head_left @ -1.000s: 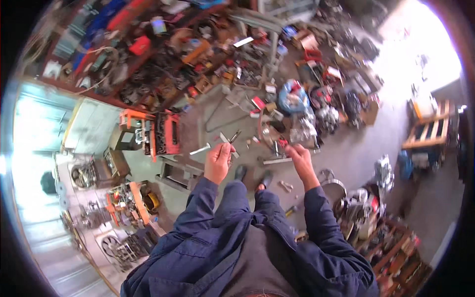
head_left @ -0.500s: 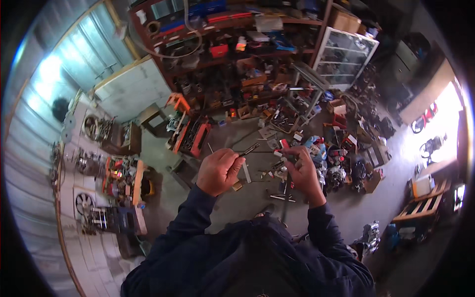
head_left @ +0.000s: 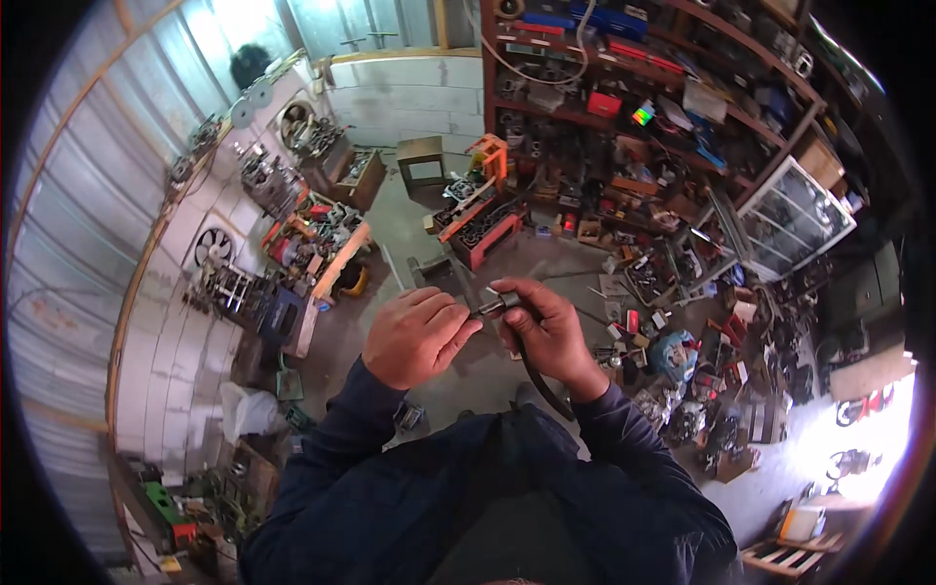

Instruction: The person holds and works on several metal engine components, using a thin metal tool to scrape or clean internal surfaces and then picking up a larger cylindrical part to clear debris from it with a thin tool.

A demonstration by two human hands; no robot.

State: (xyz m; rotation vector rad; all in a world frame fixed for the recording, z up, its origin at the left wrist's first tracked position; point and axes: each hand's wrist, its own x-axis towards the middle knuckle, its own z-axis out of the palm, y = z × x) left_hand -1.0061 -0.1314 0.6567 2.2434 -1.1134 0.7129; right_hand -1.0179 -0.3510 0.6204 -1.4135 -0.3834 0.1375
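A black hose point(head_left: 531, 366) with a short metal fitting point(head_left: 495, 304) at its upper end is held in front of the chest, over the bare concrete floor point(head_left: 409, 229) of a crowded workshop. The right hand point(head_left: 548, 331) is closed around the hose just below the fitting, and the rest of the hose is seen curving down and towards the right forearm. The left hand point(head_left: 414, 336) is closed as well, its fingertips point(head_left: 466, 327) pinched on the near end of the fitting, so the piece is gripped from both sides at once.

Compared with the pictures from a second and half a second ago, the hands have been drawn closer together and nearer to the body. The thin metal pieces that were held apart then are no longer seen spread out; the two hands are now joined on the one fitting. The view has also been swung: the wall shelves point(head_left: 682, 107), which were at the far side, are now at the far right, and the white block wall point(head_left: 409, 97) and corrugated siding point(head_left: 88, 224) are brought in at the left. From this it is judged that the sorting of loose parts has been left and close work on the hose end has been taken up.

An orange parts tray point(head_left: 483, 219) is seen on the floor beyond the hands, and scattered parts point(head_left: 673, 351) lie to the right
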